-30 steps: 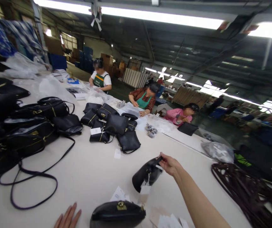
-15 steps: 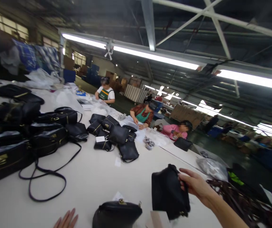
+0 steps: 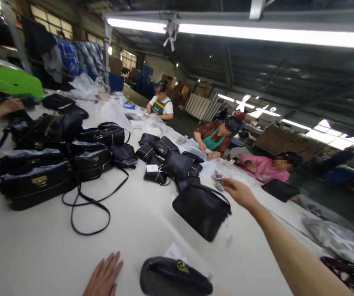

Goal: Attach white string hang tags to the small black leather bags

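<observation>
**Black pouch leaving our right hand**

Black leather pouch (image 3: 201,210) sits just off our right hand (image 3: 238,192), whose fingers are spread and released, gripping nothing. Our left hand (image 3: 104,277) lies flat and unclenched on the white table (image 3: 41,246), beside a clasp purse (image 3: 174,277). We judge aiming toward the bag pile (image 3: 167,162) keeps stacks tidy.
</observation>
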